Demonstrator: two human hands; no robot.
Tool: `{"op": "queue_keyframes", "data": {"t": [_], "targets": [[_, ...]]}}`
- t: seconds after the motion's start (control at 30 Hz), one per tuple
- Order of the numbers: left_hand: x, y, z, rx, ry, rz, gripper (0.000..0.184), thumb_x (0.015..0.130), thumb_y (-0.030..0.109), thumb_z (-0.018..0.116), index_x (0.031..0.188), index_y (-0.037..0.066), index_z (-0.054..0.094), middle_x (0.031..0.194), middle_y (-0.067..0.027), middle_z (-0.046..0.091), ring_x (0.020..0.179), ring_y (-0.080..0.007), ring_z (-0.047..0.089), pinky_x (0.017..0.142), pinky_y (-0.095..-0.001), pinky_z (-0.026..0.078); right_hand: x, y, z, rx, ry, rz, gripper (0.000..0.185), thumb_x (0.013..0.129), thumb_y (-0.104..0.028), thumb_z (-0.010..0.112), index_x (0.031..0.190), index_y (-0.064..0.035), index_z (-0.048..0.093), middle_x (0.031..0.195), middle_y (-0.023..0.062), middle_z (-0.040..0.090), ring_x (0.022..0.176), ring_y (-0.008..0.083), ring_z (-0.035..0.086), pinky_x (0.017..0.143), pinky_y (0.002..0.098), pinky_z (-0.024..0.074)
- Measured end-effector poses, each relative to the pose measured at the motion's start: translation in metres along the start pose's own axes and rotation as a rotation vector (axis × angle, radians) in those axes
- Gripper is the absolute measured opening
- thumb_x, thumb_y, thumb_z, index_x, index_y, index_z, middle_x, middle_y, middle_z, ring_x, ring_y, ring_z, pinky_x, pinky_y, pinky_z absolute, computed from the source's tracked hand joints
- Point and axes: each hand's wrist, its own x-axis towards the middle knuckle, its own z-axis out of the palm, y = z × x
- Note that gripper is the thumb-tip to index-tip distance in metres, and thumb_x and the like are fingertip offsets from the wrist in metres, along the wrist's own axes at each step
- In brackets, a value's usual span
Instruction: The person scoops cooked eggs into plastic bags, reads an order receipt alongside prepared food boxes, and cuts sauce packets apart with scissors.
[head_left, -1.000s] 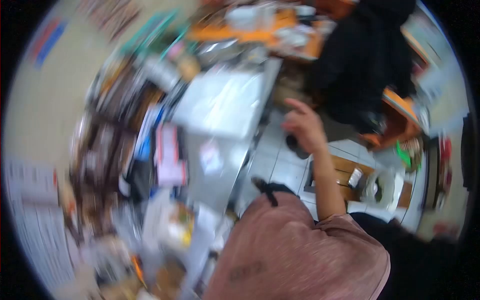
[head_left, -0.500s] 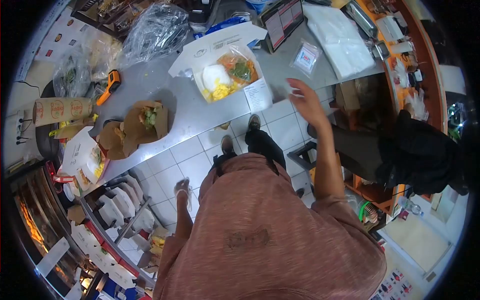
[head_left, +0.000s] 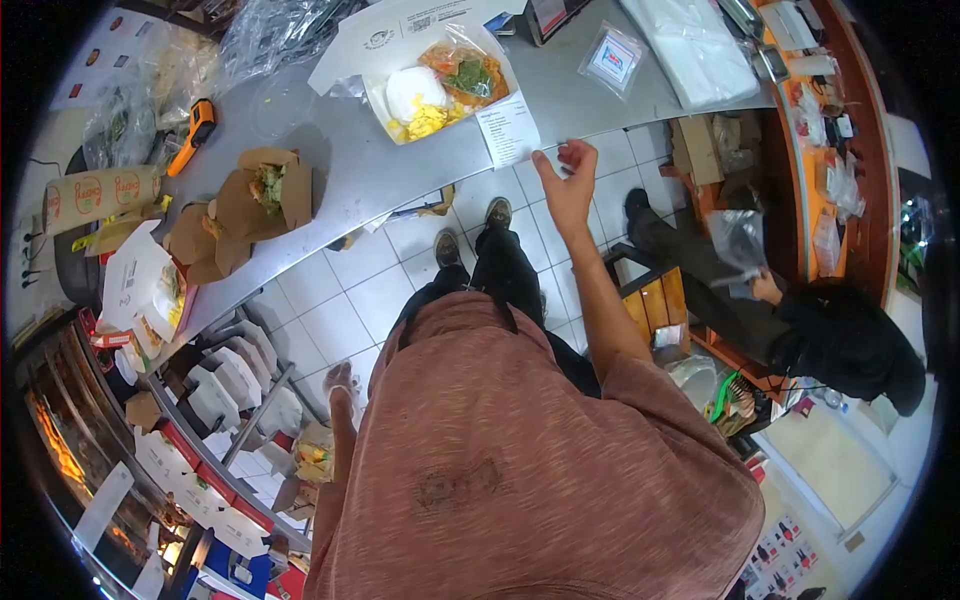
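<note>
At the near edge of the grey metal worktop point(head_left: 350, 150), straight ahead of the person, sits an open white paperboard carton point(head_left: 405, 45), its smooth printed lid laid back. I count one rounded mound of rice point(head_left: 410, 88) in it, one crumbly yellow heap of scrambled egg point(head_left: 425, 122), and one thin clear bag point(head_left: 472, 75) bulging over something orange and leafy green. One paper receipt point(head_left: 508, 130), flat and rectangular with small dark print, lies against the carton's front corner and reaches the worktop's edge. Just off its lower corner is the right hand point(head_left: 567, 185); its grip stands apart, thumb clear of the curled fingers, though whether the thumb brushes the paper I can't tell. The left hand point(head_left: 340, 380) hangs low at the person's side, its grip too small to read from here.

Over to the left lie two brown kraft boxes point(head_left: 298, 185), a second white carton point(head_left: 130, 275) and one orange-and-black handheld device point(head_left: 195, 135). To the right are one small clear sachet point(head_left: 612, 60) and some limp white plastic bags point(head_left: 690, 50). Beyond, a co-worker's hand point(head_left: 768, 288) holds one wrinkled see-through bag point(head_left: 738, 245).
</note>
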Motion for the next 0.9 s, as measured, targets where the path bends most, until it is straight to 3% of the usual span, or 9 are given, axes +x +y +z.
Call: {"op": "queue_keyframes", "data": {"t": [0.03,0.2,0.27,0.33,0.4,0.43,0.73,0.83,0.9], "targets": [[0.002,-0.006,0.002,0.09,0.09,-0.016,0.03,0.086,0.029,0.069,0.11,0.011,0.061,0.081,-0.001,0.062,0.06,-0.0154,0.055,0.05,-0.0311,0.045,-0.008,0.001,0.005,0.19,0.049,0.244,0.054,0.073,-0.02,0.079,0.111,-0.0029,0.044,0.104,0.0104,0.052,0.095,0.0214,0.051,0.085,0.0358,0.0421],[-0.008,-0.015,0.012,0.084,0.049,0.013,0.029,0.086,0.025,0.069,0.108,0.008,0.061,0.086,-0.0029,0.062,0.064,-0.0164,0.053,0.054,-0.033,0.047,-0.012,0.007,0.02,0.337,-0.006,0.376,0.069,0.074,-0.015,0.08,0.119,-0.007,0.028,0.1,0.0133,0.053,0.092,0.0162,0.051,0.081,0.0292,0.0442],[-0.034,-0.006,0.018,-0.025,0.041,-0.001,0.028,0.086,0.024,0.068,0.107,0.007,0.061,0.087,-0.0033,0.061,0.065,-0.0166,0.053,0.056,-0.0337,0.047,-0.012,0.019,0.02,0.373,-0.019,0.388,0.068,0.074,-0.014,0.08,0.119,-0.0064,0.029,0.094,0.0117,0.055,0.087,0.0149,0.053,0.076,0.0267,0.0445],[-0.052,0.005,0.024,-0.199,-0.056,0.203,0.026,0.087,0.023,0.068,0.106,0.007,0.061,0.088,-0.0038,0.06,0.068,-0.0168,0.052,0.058,-0.0345,0.047,-0.009,0.022,0.019,0.414,-0.032,0.385,0.067,0.075,-0.012,0.079,0.118,-0.0058,0.029,0.089,0.0101,0.056,0.081,0.0136,0.055,0.071,0.0242,0.0449],[-0.04,0.01,0.024,-0.131,-0.032,0.1,0.026,0.087,0.022,0.068,0.106,0.007,0.061,0.088,-0.0036,0.06,0.068,-0.0166,0.051,0.058,-0.0344,0.047,-0.011,0.016,0.014,0.468,-0.08,0.377,0.065,0.075,-0.009,0.078,0.118,-0.0046,0.03,0.08,0.0074,0.057,0.072,0.0116,0.056,0.063,0.0212,0.0436],[-0.034,0.012,0.024,-0.061,-0.005,-0.006,0.025,0.087,0.022,0.068,0.106,0.007,0.061,0.087,-0.0034,0.059,0.068,-0.0164,0.05,0.058,-0.0343,0.047,-0.012,0.013,0.011,0.469,-0.076,0.375,0.065,0.075,-0.009,0.078,0.118,-0.0046,0.03,0.08,0.0074,0.057,0.072,0.0116,0.056,0.063,0.0212,0.0436],[-0.017,0.027,0.036,0.395,0.0,0.118,0.026,0.086,0.024,0.069,0.106,0.008,0.063,0.084,-0.0033,0.061,0.065,-0.0151,0.051,0.056,-0.0324,0.046,-0.024,0.007,0.0,0.247,-0.103,0.402,0.064,0.072,-0.011,0.079,0.118,-0.0042,0.035,0.08,0.0075,0.059,0.071,0.0139,0.057,0.064,0.0266,0.0464],[-0.003,0.001,0.03,0.158,-0.015,0.25,0.028,0.086,0.025,0.069,0.106,0.007,0.062,0.084,-0.0032,0.062,0.064,-0.0144,0.053,0.056,-0.032,0.045,-0.03,0.009,-0.003,0.277,-0.116,0.368,0.063,0.072,-0.011,0.079,0.118,-0.0034,0.036,0.081,0.0078,0.06,0.071,0.0145,0.057,0.064,0.0273,0.0466],[0.001,-0.004,0.029,0.116,-0.022,0.151,0.028,0.086,0.025,0.069,0.106,0.007,0.062,0.083,-0.0031,0.062,0.063,-0.014,0.053,0.056,-0.0319,0.045,-0.032,0.01,-0.006,0.219,-0.143,0.346,0.062,0.072,-0.012,0.078,0.117,-0.0029,0.037,0.08,0.0082,0.06,0.069,0.0136,0.057,0.062,0.0267,0.0463]]}}
